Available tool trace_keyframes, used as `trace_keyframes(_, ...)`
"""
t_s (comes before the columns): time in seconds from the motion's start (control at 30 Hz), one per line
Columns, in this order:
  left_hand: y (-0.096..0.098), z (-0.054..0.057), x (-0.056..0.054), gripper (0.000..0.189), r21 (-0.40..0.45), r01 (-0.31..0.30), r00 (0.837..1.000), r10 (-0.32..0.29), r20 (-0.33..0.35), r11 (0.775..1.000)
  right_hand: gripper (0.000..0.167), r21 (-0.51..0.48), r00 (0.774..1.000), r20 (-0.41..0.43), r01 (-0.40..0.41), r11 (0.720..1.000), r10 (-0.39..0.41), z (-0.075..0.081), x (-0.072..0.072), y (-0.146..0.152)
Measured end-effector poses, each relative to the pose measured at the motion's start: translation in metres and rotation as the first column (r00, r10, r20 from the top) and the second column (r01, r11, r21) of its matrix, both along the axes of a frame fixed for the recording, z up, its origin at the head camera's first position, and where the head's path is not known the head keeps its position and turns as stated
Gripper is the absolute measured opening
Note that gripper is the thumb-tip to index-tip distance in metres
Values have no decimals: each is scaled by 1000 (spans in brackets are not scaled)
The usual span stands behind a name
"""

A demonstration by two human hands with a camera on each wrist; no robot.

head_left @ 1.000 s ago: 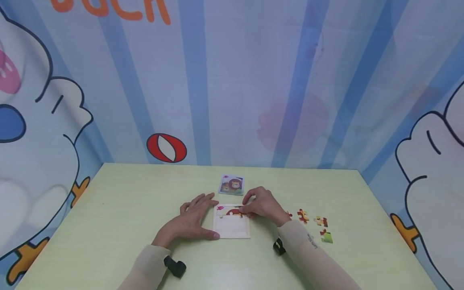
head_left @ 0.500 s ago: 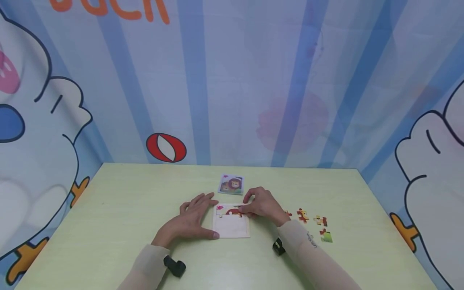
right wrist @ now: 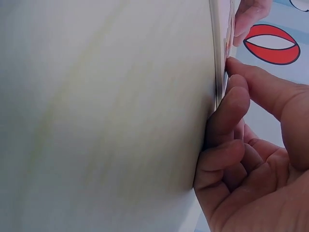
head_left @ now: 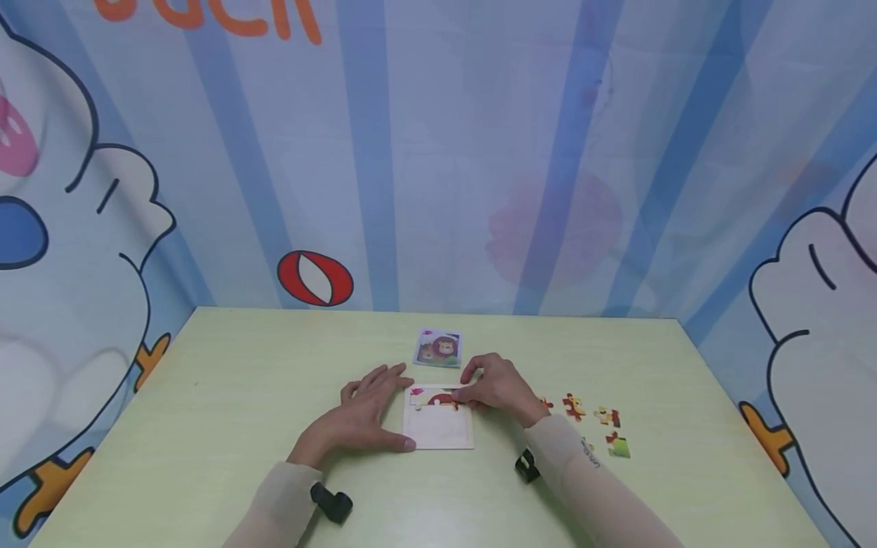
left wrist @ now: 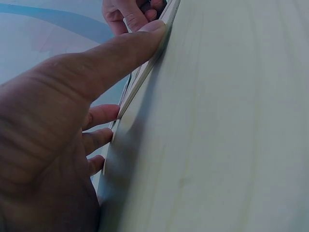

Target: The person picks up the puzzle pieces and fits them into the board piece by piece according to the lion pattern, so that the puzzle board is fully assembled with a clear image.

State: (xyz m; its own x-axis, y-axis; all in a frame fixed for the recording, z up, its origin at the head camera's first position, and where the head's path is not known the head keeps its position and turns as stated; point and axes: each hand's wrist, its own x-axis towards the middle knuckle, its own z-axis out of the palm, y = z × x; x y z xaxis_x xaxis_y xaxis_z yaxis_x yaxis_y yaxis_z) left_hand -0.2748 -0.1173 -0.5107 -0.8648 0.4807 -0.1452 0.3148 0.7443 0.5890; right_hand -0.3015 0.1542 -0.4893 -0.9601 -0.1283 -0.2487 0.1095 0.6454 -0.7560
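Observation:
A shallow white puzzle tray lies flat on the table, with puzzle pieces along its far row showing a pink flower and a reddish-brown mane. Along the tray's left side rests my left hand: the thumb touches the near corner, and the outstretched fingers reach the far corner. My right hand is at the far right corner, its thumb and curled fingers on a piece there, mostly hidden by the hand. The right wrist view shows the thumb on the tray's surface and bent fingers beside its edge.
Behind the tray lies a small lion picture card. Several loose puzzle pieces are spread to the right, some partly hidden by the right forearm. A striped cartoon curtain stands behind the pale table.

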Motion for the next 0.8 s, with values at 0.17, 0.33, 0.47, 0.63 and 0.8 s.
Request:
trace_keyframes(0.17,0,1,0,100,-5,5,1000,-5,-3,1000,21,-21,1000,-3,-4,1000,4,-1,0,2)
trace_keyframes(0.33,0,2,1,100,-9,8,1000,-8,-3,1000,19,-68,1000,-5,-16,998,16,-1,1,10)
trace_keyframes(0.47,0,3,2,100,-1,9,1000,-9,-1,1000,20,-90,1000,-13,-21,996,20,1,2,23)
trace_keyframes(0.63,1,2,2,100,-4,4,1000,-4,-4,1000,23,-90,999,-35,-12,996,9,8,3,45)
trace_keyframes(0.8,0,2,2,101,-8,5,1000,-5,-9,1000,35,-112,1000,-25,4,994,-7,18,6,73)
